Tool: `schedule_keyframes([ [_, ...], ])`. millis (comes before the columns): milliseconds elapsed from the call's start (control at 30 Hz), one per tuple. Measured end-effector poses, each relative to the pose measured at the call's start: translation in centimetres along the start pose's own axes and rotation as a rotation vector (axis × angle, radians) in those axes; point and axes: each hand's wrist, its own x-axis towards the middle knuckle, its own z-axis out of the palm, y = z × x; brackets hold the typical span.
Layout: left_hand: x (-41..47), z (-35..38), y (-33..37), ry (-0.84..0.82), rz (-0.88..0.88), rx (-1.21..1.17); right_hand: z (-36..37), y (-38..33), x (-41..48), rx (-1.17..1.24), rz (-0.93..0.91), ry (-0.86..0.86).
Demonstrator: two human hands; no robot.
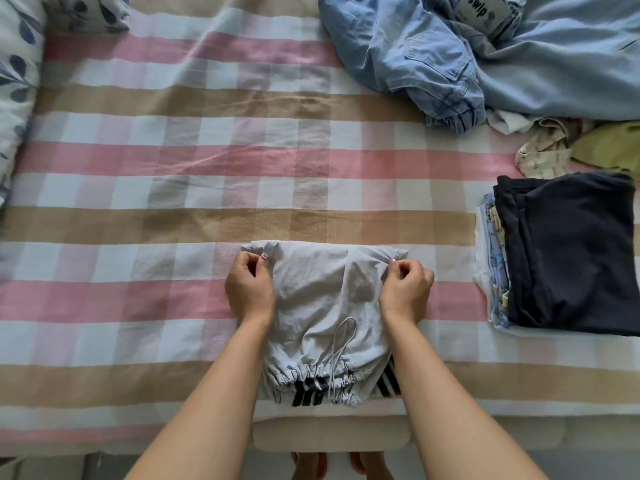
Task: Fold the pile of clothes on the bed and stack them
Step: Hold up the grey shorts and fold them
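L hand (pixel 249 289) & R hand (pixel 407 289), 2 in all, each w/ fingers curled, pinching a far corner of 1 pale-blue garment (pixel 322 296). Garment lies folded at near bed edge, centre, gathered waistband toward the person, 1 drawstring (pixel 341 344) looped on top. To the R, apart from it, 1 stack (pixel 568 251): navy piece on top, a few lighter ones under. Far R, 1 loose pile (pixel 450 53): denim, plus white, cream & green bits. 2 leaf-print pillows (pixel 17 81) at L. Checked sheet (pixel 173 161) beneath.
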Motion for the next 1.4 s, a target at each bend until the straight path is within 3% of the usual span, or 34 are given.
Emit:
schedule_keyframes([
  [333,0.6,-0.3,0.0,0.051,-0.045,-0.072,-1.3,-0.8,2.6,0.218,0.15,-0.001],
  [600,-4.9,-2.5,-0.9,-0.084,-0.045,-0.024,-3.3,2.5,-5.2,0.039,-0.07,-0.167],
  [767,-9.7,-2.9,-2.8,-0.041,-0.055,0.136,-3.2,5.4,-9.3,-0.027,-0.074,-0.059],
  [867,-9.6,-2.8,-3.6,0.006,-0.047,0.103,-3.0,6.7,-9.4,-0.038,-0.061,0.014],
  [967,-9.0,-3.0,-4.6,-0.02,-0.114,0.148,-3.2,7.9,-9.7,-0.08,-0.046,-0.013],
  [1033,-9.0,-3.0,-4.0,0.042,0.01,0.198,-3.5,7.4,-9.6,-0.05,-0.152,0.044],
  [1100,-9.2,-2.7,-2.7,0.079,0.351,0.241,-3.4,6.0,-9.5,-0.084,-0.389,0.107],
  [1167,-9.6,-1.6,-1.4,-0.091,0.649,0.339,-2.4,4.4,-9.5,-0.232,-0.627,0.004],
  [1200,-9.7,-1.0,-1.1,-0.21,0.681,0.389,-1.8,3.9,-9.3,-0.325,-0.678,-0.104],
  [1267,-9.5,-0.1,-1.2,-0.358,0.615,0.49,-0.6,3.8,-8.7,-0.475,-0.66,-0.271],
  [1400,-8.4,0.8,-3.5,-0.452,0.496,0.717,0.8,5.4,-6.9,-0.639,-0.54,-0.336],
])
